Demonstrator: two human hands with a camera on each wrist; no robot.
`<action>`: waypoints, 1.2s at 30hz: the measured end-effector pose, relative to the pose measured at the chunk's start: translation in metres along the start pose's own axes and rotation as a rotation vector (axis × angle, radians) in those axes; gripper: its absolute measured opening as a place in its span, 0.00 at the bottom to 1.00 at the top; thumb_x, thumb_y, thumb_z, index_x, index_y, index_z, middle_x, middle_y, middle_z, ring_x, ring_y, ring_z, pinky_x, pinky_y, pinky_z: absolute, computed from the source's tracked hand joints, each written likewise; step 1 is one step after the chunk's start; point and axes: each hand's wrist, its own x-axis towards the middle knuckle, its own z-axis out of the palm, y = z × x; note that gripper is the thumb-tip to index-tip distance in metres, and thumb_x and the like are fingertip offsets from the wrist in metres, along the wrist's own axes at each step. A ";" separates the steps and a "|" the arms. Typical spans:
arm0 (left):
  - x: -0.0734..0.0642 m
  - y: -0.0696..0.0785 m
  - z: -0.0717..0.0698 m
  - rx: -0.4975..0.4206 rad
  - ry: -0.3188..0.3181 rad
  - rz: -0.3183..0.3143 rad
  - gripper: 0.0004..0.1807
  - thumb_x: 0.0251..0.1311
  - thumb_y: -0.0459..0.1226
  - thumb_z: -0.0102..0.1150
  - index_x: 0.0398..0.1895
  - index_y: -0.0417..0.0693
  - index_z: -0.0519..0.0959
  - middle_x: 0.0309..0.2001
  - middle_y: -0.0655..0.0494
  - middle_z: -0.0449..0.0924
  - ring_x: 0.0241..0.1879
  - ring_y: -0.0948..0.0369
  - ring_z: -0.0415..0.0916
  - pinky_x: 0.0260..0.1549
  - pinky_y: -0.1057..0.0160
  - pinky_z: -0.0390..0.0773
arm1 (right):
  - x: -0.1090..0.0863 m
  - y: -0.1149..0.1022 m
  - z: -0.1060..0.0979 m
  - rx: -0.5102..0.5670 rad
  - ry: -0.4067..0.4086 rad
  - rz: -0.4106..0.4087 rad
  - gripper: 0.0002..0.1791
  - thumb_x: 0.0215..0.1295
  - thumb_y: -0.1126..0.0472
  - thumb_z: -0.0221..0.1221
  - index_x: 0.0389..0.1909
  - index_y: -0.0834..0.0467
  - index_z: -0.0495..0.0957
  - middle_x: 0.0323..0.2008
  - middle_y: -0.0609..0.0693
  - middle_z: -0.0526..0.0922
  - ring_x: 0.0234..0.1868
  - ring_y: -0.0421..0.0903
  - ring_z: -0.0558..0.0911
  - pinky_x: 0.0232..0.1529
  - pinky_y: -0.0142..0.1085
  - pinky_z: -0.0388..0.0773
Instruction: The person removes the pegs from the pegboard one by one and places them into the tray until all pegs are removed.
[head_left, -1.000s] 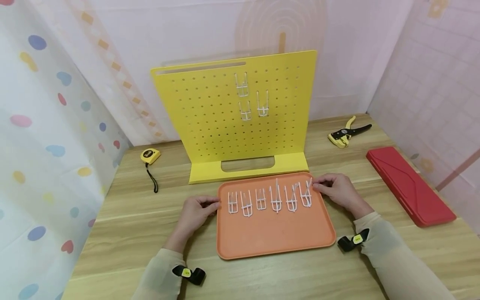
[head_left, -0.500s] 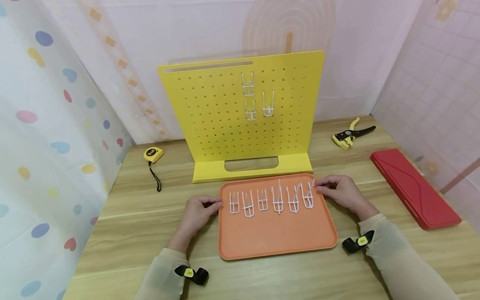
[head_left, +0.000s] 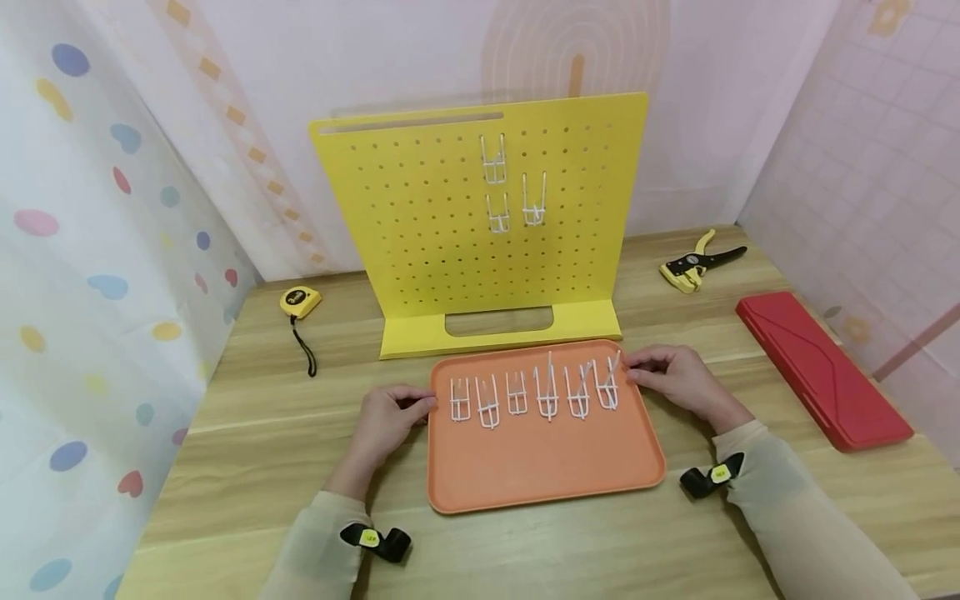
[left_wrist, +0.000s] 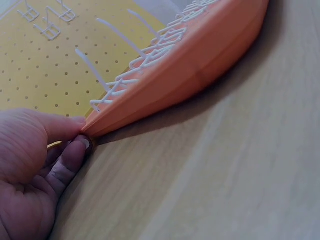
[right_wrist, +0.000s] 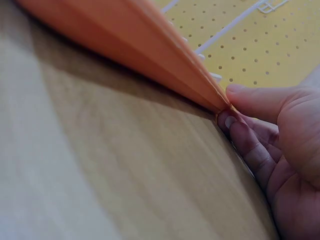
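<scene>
With the left hand [head_left: 386, 421], pinched the left rim of the orange tray [head_left: 540, 475] between thumb and curled fingers; with the right hand [head_left: 678, 379], pinched the right rim close to the far corner. Had the tray just in front of the yellow pegboard [head_left: 480, 254], above or on the wooden table [head_left: 247, 467]; could not tell from these views whether fully resting there or slightly raised. Carried in it six white wire hooks [head_left: 547, 399], ranged in a row across the far half, and faced three similar hooks [head_left: 494, 164] already hung on the pegboard. Judging by the matched grips, was probably at the step of placing or squaring up the tray, with no hook in either hand. Called next, most likely, for holding both rims level, settling the base flat and loosening both pinches together, so as not to jolt the row out of line. Had a tape measure [head_left: 302, 302] well to the left, a red case [head_left: 823, 371] well to the right.
</scene>
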 end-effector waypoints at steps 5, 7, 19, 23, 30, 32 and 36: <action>0.001 0.002 -0.002 0.023 -0.002 -0.007 0.05 0.57 0.34 0.68 0.36 0.43 0.87 0.34 0.51 0.86 0.30 0.61 0.81 0.29 0.66 0.81 | 0.001 -0.003 0.000 -0.002 0.006 0.019 0.16 0.61 0.61 0.65 0.48 0.64 0.82 0.44 0.59 0.84 0.38 0.37 0.78 0.36 0.28 0.76; 0.002 0.002 -0.002 0.036 0.002 -0.004 0.06 0.56 0.35 0.68 0.36 0.43 0.87 0.34 0.51 0.86 0.30 0.62 0.81 0.29 0.67 0.81 | 0.003 -0.005 -0.001 0.003 0.019 0.041 0.17 0.62 0.59 0.65 0.49 0.64 0.82 0.44 0.59 0.84 0.38 0.37 0.79 0.37 0.28 0.76; 0.002 0.005 -0.001 0.041 0.003 0.022 0.06 0.57 0.34 0.67 0.37 0.42 0.87 0.35 0.50 0.85 0.30 0.62 0.82 0.29 0.67 0.81 | 0.040 -0.051 -0.025 0.027 0.120 0.043 0.20 0.68 0.56 0.59 0.52 0.67 0.78 0.39 0.54 0.83 0.36 0.41 0.80 0.39 0.35 0.80; 0.001 0.003 -0.002 0.038 0.006 0.023 0.06 0.57 0.34 0.67 0.36 0.42 0.87 0.36 0.50 0.85 0.31 0.62 0.81 0.30 0.67 0.81 | 0.061 -0.088 -0.026 0.045 0.123 -0.042 0.19 0.66 0.57 0.61 0.51 0.67 0.79 0.35 0.49 0.83 0.35 0.44 0.80 0.36 0.32 0.79; 0.002 0.001 -0.003 0.037 0.006 0.017 0.06 0.57 0.34 0.67 0.36 0.44 0.87 0.36 0.51 0.85 0.33 0.62 0.81 0.31 0.67 0.81 | 0.096 -0.135 -0.009 0.137 0.118 -0.111 0.20 0.65 0.58 0.62 0.52 0.66 0.78 0.38 0.55 0.83 0.36 0.47 0.78 0.34 0.31 0.77; 0.002 0.001 -0.003 0.036 0.005 0.026 0.06 0.57 0.34 0.68 0.36 0.44 0.87 0.36 0.51 0.85 0.34 0.62 0.81 0.31 0.67 0.81 | 0.104 -0.144 -0.003 0.171 0.137 -0.110 0.19 0.65 0.59 0.62 0.53 0.65 0.78 0.37 0.52 0.83 0.35 0.45 0.78 0.33 0.31 0.75; 0.001 0.002 -0.003 0.023 0.002 0.037 0.05 0.57 0.33 0.67 0.36 0.43 0.87 0.36 0.51 0.85 0.33 0.61 0.81 0.31 0.67 0.81 | 0.117 -0.158 0.007 0.266 0.197 -0.080 0.19 0.64 0.62 0.62 0.55 0.62 0.78 0.36 0.48 0.82 0.34 0.43 0.77 0.33 0.32 0.75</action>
